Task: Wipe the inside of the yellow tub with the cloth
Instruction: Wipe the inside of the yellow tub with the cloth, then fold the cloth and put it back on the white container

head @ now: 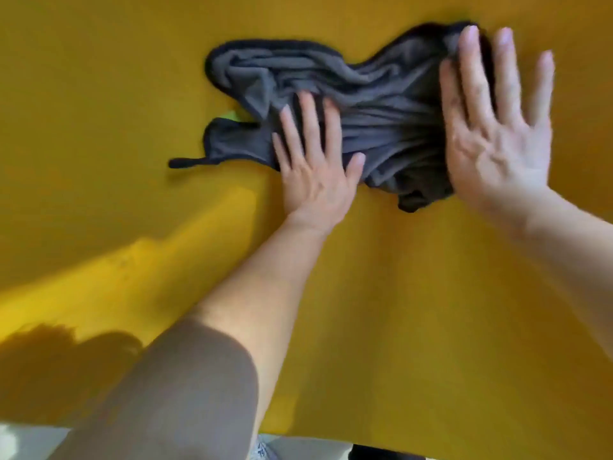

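Observation:
The yellow tub (99, 78) fills nearly the whole view, and I look down into its inside. A dark grey cloth (381, 104) lies crumpled on the tub's inner surface, with a thin loop sticking out at its lower left. My left hand (315, 164) lies flat on the cloth's lower middle, fingers spread and pressing on it without gripping. My right hand (494, 127) is flat and spread over the cloth's right end, its fingertips at the cloth's upper right corner. That end of the cloth is hidden beneath it.
A small green patch (232, 116) peeks out beside the cloth's left fold. A sunlit band (132, 260) crosses the tub's left wall. Below the tub's near rim (331, 438) show pale floor (30, 443) and a grey sleeve (182, 393).

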A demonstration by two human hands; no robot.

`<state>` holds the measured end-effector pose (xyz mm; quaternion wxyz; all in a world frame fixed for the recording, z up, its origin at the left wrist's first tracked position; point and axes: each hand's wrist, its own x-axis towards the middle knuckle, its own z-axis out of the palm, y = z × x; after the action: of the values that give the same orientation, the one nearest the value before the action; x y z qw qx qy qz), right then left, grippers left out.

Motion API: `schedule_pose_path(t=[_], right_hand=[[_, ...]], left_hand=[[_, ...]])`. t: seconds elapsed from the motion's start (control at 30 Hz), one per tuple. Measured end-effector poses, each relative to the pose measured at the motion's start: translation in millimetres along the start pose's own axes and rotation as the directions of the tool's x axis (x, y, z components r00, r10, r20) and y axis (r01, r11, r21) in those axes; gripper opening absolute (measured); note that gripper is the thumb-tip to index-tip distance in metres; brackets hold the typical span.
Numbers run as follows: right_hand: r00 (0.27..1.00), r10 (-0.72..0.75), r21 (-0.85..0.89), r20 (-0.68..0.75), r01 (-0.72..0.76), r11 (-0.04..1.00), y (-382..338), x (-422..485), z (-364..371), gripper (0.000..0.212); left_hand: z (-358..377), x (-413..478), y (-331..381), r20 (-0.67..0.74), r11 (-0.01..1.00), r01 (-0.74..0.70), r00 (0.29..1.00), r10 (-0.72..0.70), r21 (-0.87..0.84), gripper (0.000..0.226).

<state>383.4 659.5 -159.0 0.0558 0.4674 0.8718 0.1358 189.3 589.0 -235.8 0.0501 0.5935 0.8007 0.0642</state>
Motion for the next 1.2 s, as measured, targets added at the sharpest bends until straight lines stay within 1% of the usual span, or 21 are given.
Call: schedule_pose_path(t=[0.03,0.07,0.13,0.2,0.27,0.4,0.5,0.57,0.6,0.63,0.7,0.73,0.77,0.8,0.83,0.87,0.9,1.0,1.07,1.13,1.2], right_hand=[[0.996,0.070,-0.024,0.047,-0.069,0.997,9.6,-27.7,4.1,0.057],[0.985,0.127,-0.047,0.113,-0.122,0.991,12.9,-58.3,10.0,0.056],[0.942,0.198,-0.033,0.272,-0.196,0.980,-2.8,-122.2,21.1,0.057],[0.896,0.220,0.072,0.385,-0.267,0.961,-42.5,-177.5,27.2,0.061],[0.847,0.191,0.161,0.496,-0.306,0.938,-95.8,-217.9,27.9,0.063],[0.786,0.076,0.343,0.613,-0.352,0.871,-199.9,-237.5,13.4,0.061],[0.694,-0.125,0.443,0.709,-0.301,0.844,-254.3,-219.5,-15.2,0.063],[0.650,-0.292,0.569,0.702,-0.266,0.778,-272.5,-204.0,-38.3,0.065],[0.650,-0.333,0.632,0.683,-0.297,0.716,-276.5,-195.3,-52.6,0.066],[0.675,-0.324,0.682,0.664,-0.367,0.633,-276.8,-187.9,-66.3,0.066],[0.740,-0.221,0.738,0.636,-0.498,0.456,-271.3,-177.3,-96.8,0.061],[0.752,-0.209,0.760,0.625,-0.527,0.381,-267.0,-173.4,-114.8,0.056],[0.753,-0.245,0.787,0.610,-0.541,0.297,-262.0,-170.5,-133.5,0.051],[0.737,-0.314,0.801,0.599,-0.562,0.208,-257.4,-168.2,-151.1,0.046],[0.709,-0.396,0.804,0.584,-0.573,0.158,-252.8,-165.9,-168.7,0.041],[0.689,-0.458,0.814,0.562,-0.558,0.159,-248.4,-163.6,-185.0,0.036],[0.683,-0.487,0.830,0.544,-0.523,0.194,-244.2,-160.5,-199.0,0.032],[0.730,-0.475,0.870,0.491,-0.384,0.310,-230.0,-148.9,-231.4,0.031],[0.739,-0.492,0.876,0.460,-0.287,0.389,-218.7,-138.5,-247.1,0.024],[0.752,-0.516,0.875,0.410,-0.166,0.454,-207.2,-126.5,-266.0,0.017],[0.765,-0.530,0.888,0.367,-0.119,0.443,-198.4,-114.7,-287.6,0.015]], left_hand=[[7.1,-14.0,21.3,0.072,0.991,-0.131,0.989,0.132,-0.018,0.078],[15.0,-33.3,40.0,0.163,0.968,-0.246,0.954,0.251,-0.050,0.080],[28.7,-84.7,58.0,0.322,0.916,-0.385,0.858,0.400,-0.114,0.081],[34.0,-137.2,44.8,0.382,0.895,-0.412,0.809,0.446,-0.173,0.081],[28.0,-180.8,7.5,0.436,0.876,-0.438,0.760,0.482,-0.204,0.080],[-4.4,-233.5,-88.8,0.524,0.878,-0.452,0.715,0.464,-0.160,0.070],[-41.2,-253.5,-141.1,0.573,0.921,-0.375,0.734,0.364,-0.105,0.052],[-68.9,-259.1,-167.0,0.594,0.943,-0.324,0.745,0.303,-0.075,0.039],[-85.1,-259.9,-176.3,0.605,0.957,-0.281,0.751,0.267,-0.073,0.037],[-101.4,-260.0,-183.0,0.620,0.972,-0.218,0.752,0.223,-0.086,0.035],[-133.6,-259.7,-188.2,0.616,0.989,-0.043,0.778,0.123,-0.143,0.033],[-150.4,-257.4,-186.5,0.614,0.978,0.072,0.787,0.064,-0.195,0.030],[-168.5,-254.9,-183.1,0.623,0.948,0.186,0.782,0.017,-0.259,0.023],[-185.7,-252.1,-179.5,0.640,0.892,0.298,0.769,-0.012,-0.341,0.018],[-203.0,-248.8,-176.0,0.651,0.813,0.392,0.759,-0.021,-0.431,0.019],[-218.7,-245.3,-173.2,0.668,0.728,0.467,0.744,-0.016,-0.503,0.025],[-234.2,-242.1,-171.7,0.684,0.658,0.520,0.730,-0.010,-0.544,0.031],[-282.9,-236.1,-171.2,0.691,0.565,0.563,0.722,0.018,-0.603,0.053],[-311.1,-232.0,-176.1,0.649,0.569,0.519,0.760,0.033,-0.638,0.061],[-337.6,-229.9,-179.7,0.624,0.639,0.466,0.781,0.027,-0.612,0.066],[-362.9,-226.1,-178.1,0.596,0.646,0.437,0.802,0.035,-0.626,0.064]])
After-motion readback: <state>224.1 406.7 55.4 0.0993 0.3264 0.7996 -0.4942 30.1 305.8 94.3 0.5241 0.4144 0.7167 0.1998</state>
